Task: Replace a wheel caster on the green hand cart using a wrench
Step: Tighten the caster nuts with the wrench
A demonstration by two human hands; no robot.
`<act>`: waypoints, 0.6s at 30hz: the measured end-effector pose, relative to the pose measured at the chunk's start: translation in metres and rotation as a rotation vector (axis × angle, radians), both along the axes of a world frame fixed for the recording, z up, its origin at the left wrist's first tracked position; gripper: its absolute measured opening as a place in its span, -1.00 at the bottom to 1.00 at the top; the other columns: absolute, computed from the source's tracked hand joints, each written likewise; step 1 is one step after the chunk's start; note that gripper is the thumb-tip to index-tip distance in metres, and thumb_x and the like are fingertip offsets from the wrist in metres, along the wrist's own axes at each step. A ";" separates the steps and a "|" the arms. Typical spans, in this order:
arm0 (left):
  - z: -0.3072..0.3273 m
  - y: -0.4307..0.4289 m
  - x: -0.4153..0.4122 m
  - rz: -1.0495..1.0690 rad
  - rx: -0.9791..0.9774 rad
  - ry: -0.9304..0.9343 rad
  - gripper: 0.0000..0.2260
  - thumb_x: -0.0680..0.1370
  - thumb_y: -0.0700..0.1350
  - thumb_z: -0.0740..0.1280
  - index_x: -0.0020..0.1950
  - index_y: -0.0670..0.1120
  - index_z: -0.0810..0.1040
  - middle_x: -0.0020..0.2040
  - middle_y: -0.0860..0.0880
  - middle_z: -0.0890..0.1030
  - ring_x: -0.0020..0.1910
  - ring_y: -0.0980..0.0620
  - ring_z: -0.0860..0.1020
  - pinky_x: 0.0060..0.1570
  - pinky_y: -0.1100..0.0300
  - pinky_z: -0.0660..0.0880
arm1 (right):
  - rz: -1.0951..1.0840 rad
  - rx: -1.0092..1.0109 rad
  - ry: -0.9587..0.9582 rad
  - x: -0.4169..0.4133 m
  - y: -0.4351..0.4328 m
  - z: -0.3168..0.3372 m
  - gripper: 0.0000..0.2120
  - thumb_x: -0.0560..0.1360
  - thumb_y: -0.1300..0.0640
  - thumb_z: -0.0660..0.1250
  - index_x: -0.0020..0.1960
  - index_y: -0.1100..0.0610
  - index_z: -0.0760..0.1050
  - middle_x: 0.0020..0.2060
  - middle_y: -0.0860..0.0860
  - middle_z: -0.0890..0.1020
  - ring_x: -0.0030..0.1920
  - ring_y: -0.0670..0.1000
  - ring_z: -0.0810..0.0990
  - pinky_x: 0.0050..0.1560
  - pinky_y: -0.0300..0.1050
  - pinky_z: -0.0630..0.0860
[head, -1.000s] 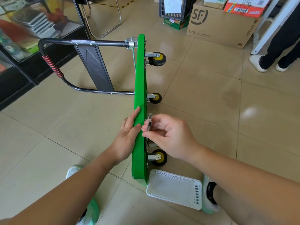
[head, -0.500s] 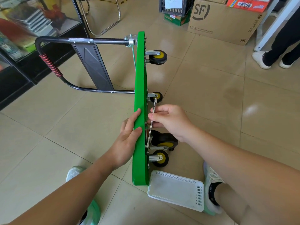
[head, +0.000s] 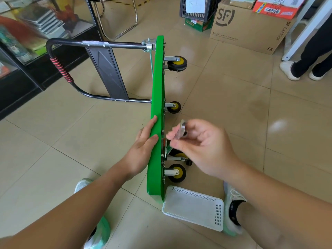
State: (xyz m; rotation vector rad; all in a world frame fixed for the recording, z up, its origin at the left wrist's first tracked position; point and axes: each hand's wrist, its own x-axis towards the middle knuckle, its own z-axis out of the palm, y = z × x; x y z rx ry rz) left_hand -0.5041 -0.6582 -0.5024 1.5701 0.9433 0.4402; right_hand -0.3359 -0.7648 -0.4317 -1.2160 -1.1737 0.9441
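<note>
2 hands at the green cart (head: 156,108) tipped on edge, left hand (head: 143,149) pressing straight-fingered against it, right hand (head: 203,150) pinching a blurred wrench (head: 181,130) just beside it

Glossy green cart deck (head: 156,123), probably plastic

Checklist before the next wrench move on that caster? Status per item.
1. Green hand cart stood on its side, wheels exposed: ok.
2. Left hand steadying the cart's upper edge: ok.
3. Wrench held: ok, the right hand pinches it.
4. Wrench seated on a bolt: not ok, it is held off the cart's underside.
5. Caster bolts in place: cannot tell, partly hidden behind the right hand.
6. White basket out of the way: ok, on the floor at the cart's near end.
</note>
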 end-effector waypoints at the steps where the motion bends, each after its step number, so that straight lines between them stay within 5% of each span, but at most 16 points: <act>1: 0.000 0.001 0.000 0.003 -0.004 -0.005 -0.46 0.59 0.16 0.10 0.57 0.43 0.11 0.54 0.19 0.25 0.46 0.29 0.30 0.55 0.05 0.22 | 0.004 0.017 -0.016 -0.004 -0.006 -0.004 -0.75 0.42 0.44 0.48 0.00 0.18 0.62 -0.06 0.10 0.74 -0.03 0.00 0.73 0.07 -0.19 0.62; 3: -0.001 0.001 0.000 0.002 -0.003 -0.004 -0.48 0.65 0.11 0.11 0.60 0.39 0.11 0.51 0.19 0.26 0.38 0.42 0.31 0.50 0.17 0.25 | 0.001 0.057 -0.059 -0.009 -0.014 -0.013 -0.78 0.41 0.42 0.49 0.02 0.22 0.62 -0.05 0.10 0.74 -0.03 -0.01 0.74 0.08 -0.17 0.63; 6: -0.003 0.001 0.002 0.010 0.017 0.014 -0.52 0.75 -0.05 0.08 0.62 0.33 0.09 0.47 0.17 0.27 0.16 0.60 0.35 0.12 0.55 0.30 | -0.022 0.105 -0.145 -0.013 -0.017 -0.021 -0.79 0.41 0.35 0.51 0.03 0.25 0.64 -0.06 0.09 0.75 -0.04 -0.02 0.74 0.06 -0.16 0.64; 9: -0.003 0.002 0.003 0.011 0.004 0.022 -0.52 0.75 -0.08 0.06 0.63 0.30 0.09 0.44 0.16 0.28 0.06 0.64 0.37 -0.04 0.65 0.30 | -0.043 0.164 -0.256 -0.015 -0.015 -0.027 -0.81 0.42 0.32 0.52 0.03 0.25 0.65 -0.05 0.06 0.74 -0.04 -0.06 0.74 0.06 -0.16 0.64; 14: -0.003 0.002 0.002 0.012 0.018 0.023 -0.51 0.76 -0.09 0.06 0.64 0.27 0.09 0.46 0.16 0.26 0.09 0.67 0.33 0.02 0.65 0.26 | -0.015 0.187 -0.284 -0.018 -0.009 -0.032 -0.80 0.44 0.38 0.51 0.05 0.27 0.65 -0.06 0.07 0.74 -0.03 -0.10 0.73 0.07 -0.20 0.63; 18: -0.005 0.003 0.000 0.001 0.036 0.021 -0.53 0.76 -0.03 0.08 0.62 0.33 0.09 0.52 0.15 0.25 0.34 0.43 0.31 0.27 0.38 0.26 | -0.027 0.081 -0.173 -0.014 0.006 -0.030 -0.81 0.43 0.31 0.50 0.04 0.21 0.63 -0.07 0.06 0.74 -0.03 -0.09 0.72 0.09 -0.20 0.62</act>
